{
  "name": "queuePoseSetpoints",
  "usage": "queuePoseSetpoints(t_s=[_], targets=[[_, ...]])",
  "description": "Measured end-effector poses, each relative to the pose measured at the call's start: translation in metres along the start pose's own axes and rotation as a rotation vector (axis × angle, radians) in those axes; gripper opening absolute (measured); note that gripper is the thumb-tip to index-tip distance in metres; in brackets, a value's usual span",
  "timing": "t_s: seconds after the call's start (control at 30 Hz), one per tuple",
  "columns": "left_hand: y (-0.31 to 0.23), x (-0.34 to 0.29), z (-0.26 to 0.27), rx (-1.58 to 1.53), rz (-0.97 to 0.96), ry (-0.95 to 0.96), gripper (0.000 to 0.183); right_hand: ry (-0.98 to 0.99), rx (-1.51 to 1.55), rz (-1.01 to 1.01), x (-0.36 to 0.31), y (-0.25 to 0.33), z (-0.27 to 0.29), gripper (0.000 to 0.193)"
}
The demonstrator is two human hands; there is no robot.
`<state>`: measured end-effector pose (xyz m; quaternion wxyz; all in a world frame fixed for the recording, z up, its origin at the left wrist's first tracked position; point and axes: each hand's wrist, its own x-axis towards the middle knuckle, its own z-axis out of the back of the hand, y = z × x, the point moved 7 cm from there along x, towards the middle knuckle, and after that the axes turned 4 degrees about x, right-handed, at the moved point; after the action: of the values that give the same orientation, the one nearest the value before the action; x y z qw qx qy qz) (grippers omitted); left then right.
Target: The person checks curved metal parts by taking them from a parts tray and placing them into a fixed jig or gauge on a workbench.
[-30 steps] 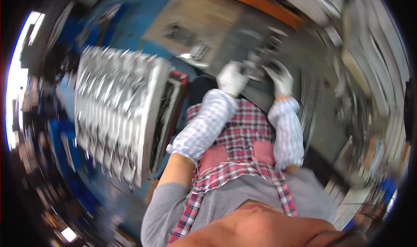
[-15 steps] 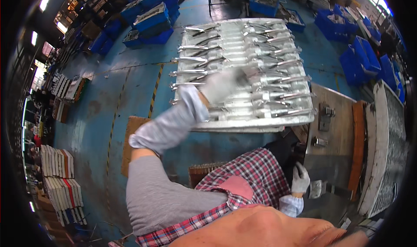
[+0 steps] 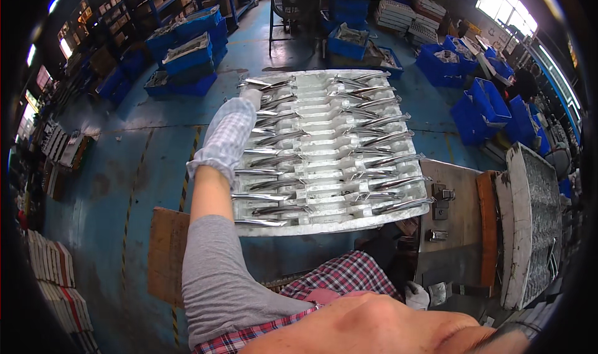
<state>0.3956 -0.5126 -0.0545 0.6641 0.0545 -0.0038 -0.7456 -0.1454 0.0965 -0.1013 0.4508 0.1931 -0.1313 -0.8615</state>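
Observation:
A white moulded tray [image 3: 324,220] holds two columns of slender, shiny metal pieces [image 3: 268,172], with a bare ribbed strip between the columns. At its far left corner is my left hand [image 3: 251,97], in a pale glove with a checked sleeve cover. It is beside the farthest metal pieces [image 3: 269,83] of the left column. The sleeve cover hides most of that hand, so its fingers and any hold are unclear. Low on the right, my gloved right hand [image 3: 417,296] hangs beside the metal bench, partly hidden by my body, its fingers not clearly visible.
To the right, a bench [image 3: 461,229] carries small metal blocks [image 3: 441,201]. Another white tray [image 3: 520,229] stands on edge beyond it. A brown cardboard piece [image 3: 167,254] lies left of my arm. Blue bins [image 3: 187,55] are stacked at the back.
My left hand has moved from over the middle of the tray to its far left corner, uncovering the near left pieces. The view has tilted upward. My right hand stays low by the bench.

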Motion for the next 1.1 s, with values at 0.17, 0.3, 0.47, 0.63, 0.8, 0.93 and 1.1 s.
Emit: queuePoseSetpoints(t_s=[0.17,0.3,0.47,0.63,0.8,0.93,1.1], targets=[[-0.003,-0.014,0.018,-0.017,-0.134,-0.096,0.026,0.082,0.026,-0.058,0.003,-0.002,-0.009,0.023],[-0.027,-0.009,0.025,0.071,-0.214,-0.168,0.032,0.104,-0.047,-0.009,0.016,0.002,-0.02,0.025],[-0.043,0.0,0.025,0.121,-0.138,-0.161,0.021,0.131,0.071,-0.063,0.022,-0.015,-0.042,0.027],[-0.03,-0.002,0.029,0.186,-0.143,-0.18,0.023,0.184,0.014,-0.182,0.012,-0.036,-0.048,0.03],[-0.049,0.004,0.013,0.39,-0.168,-0.076,0.021,0.233,0.047,-0.203,0.016,-0.021,-0.048,0.031],[-0.075,0.011,0.012,0.485,-0.375,0.14,0.022,0.214,0.025,-0.063,0.023,0.0,-0.058,0.032],[-0.051,0.024,0.065,-0.135,-0.138,-0.017,0.033,0.3,0.135,-0.218,0.007,-0.029,-0.073,0.033]])
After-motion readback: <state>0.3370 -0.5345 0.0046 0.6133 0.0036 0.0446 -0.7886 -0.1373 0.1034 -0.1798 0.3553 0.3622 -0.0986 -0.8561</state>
